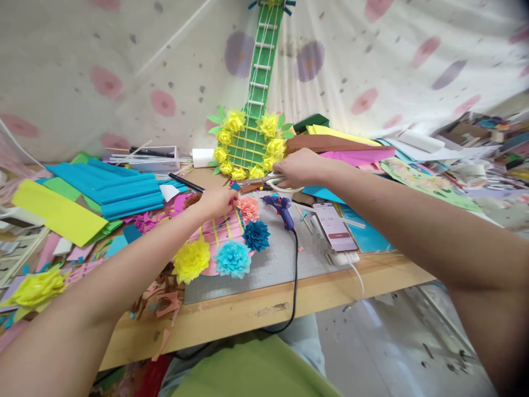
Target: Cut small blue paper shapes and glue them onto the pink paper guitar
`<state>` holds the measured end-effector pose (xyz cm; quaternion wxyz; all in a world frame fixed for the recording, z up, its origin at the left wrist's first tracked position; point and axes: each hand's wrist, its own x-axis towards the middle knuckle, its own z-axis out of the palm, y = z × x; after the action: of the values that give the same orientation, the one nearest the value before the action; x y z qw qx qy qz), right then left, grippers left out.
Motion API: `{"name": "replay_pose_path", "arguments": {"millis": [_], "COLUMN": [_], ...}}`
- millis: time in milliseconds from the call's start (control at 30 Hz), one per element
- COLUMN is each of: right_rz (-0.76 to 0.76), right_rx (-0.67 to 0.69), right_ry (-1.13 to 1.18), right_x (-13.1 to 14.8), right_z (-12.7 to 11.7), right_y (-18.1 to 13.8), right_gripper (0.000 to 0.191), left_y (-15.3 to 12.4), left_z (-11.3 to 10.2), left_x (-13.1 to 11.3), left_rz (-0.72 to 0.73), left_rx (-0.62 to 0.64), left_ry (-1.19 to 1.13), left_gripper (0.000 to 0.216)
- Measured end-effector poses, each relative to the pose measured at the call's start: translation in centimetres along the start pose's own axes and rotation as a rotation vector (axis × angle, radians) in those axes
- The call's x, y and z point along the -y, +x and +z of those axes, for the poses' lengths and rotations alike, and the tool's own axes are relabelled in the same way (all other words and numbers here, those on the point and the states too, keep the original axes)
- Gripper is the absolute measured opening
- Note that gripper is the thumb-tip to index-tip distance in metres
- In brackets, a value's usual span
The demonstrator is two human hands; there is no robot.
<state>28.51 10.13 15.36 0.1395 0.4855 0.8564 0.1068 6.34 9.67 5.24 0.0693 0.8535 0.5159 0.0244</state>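
- Head view: the right hand point(300, 168) grips metal scissors with white handles point(271, 179), its fingers closed on the handles, presumably for control; the blades point left.
- The left hand point(217, 202) sits over the far part of a flat pink flower-trimmed panel point(212, 266), perhaps steadying it; the fingers look drawn together, but I cannot tell whether they grip anything.
- The panel lies on a grey mat point(264, 278), a purple-blue glue gun point(282, 208) just right, likely within reach.
- It bears yellow strips point(215, 234) and coral point(248, 209), dark-blue point(257, 236), light-blue point(232, 259) and yellow paper flowers point(192, 261).

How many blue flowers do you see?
2: a light blue one at the pink piece's near edge, and a dark blue one right of it, farther back. The left arm may hide more.
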Motion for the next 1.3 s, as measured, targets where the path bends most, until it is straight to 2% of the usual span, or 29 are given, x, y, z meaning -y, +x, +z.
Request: {"name": "replay_pose_path", "arguments": {"millis": [100, 200, 300, 367, 467, 567, 667, 733, 867, 967, 1067, 1133, 1200, 1300], "right_rz": [-0.007, -0.026, -0.049, -0.027, 0.034, -0.019, -0.129, -0.15, -0.12, -0.106, -0.058, -0.016, 0.026, 0.063], "right_rx": [-0.019, -0.034, -0.034, -0.067, -0.151, -0.094, 0.001, 0.026, 0.008, -0.028, -0.07, -0.09, -0.094, -0.059], "right_ry": [0.058, 0.085, 0.132, 0.208, 0.32, 0.222, 0.022, -0.045, -0.062, -0.031, 0.049, 0.104, 0.114, 0.033], "right_x": [0.1, -0.1, -0.3, -0.3, 0.1, 0.9, 1.8, 2.3, 2.5, 1.8, 0.7, 0.0, -0.7, -1.4], "right_z": [0.3, 0.6, 1.2, 1.9, 2.7, 2.7, 2.0, 1.6, 1.1, 1.3, 1.7, 1.9, 2.1, 2.4], "right_y": [-0.1, 0.0, 0.6, 1.3, 2.4, 2.8, 2.7, 2.7, 2.8, 2.8, 2.5, 2.3, 1.9, 1.4], "right_gripper": [0.029, 0.032, 0.037, 0.036, 0.036, 0.034, 0.044, 0.048, 0.04, 0.035, 0.029, 0.026, 0.025, 0.028], "left_y": [0.3, 0.2, 0.4, 0.7, 1.0, 1.1, 0.9, 0.7, 0.1, -0.1, 0.0, 0.2, 0.5, 0.8], "left_z": [0.0, -0.5, -1.1, -1.4, -1.8, -2.3, -2.8, -3.3, -4.6, -5.3, -4.9, -4.3, -3.8, -3.9], "left_x": [-0.1, 0.4, 1.2, 1.6, 1.4, 0.8, 0.5, 0.6, 1.5, 2.3, 2.6, 2.5, 2.2, 1.7], "left_rz": [-0.011, -0.077, -0.151, -0.236, -0.391, -0.432, -0.432, -0.417, -0.325, -0.321, -0.319, -0.255, -0.189, -0.186], "left_rx": [-0.027, -0.148, -0.302, -0.341, -0.298, -0.262, -0.249, -0.237, -0.212, -0.284, -0.385, -0.338, -0.23, -0.158], "left_ry": [0.028, -0.073, -0.286, -0.527, -0.965, -1.284, -1.423, -1.476, -1.573, -1.504, -1.152, -0.817, -0.492, -0.117], "left_gripper": [0.02, 0.019, 0.016, 0.015, 0.014, 0.011, 0.017, 0.019, 0.02, 0.017, 0.014, 0.016, 0.021, 0.026]}}
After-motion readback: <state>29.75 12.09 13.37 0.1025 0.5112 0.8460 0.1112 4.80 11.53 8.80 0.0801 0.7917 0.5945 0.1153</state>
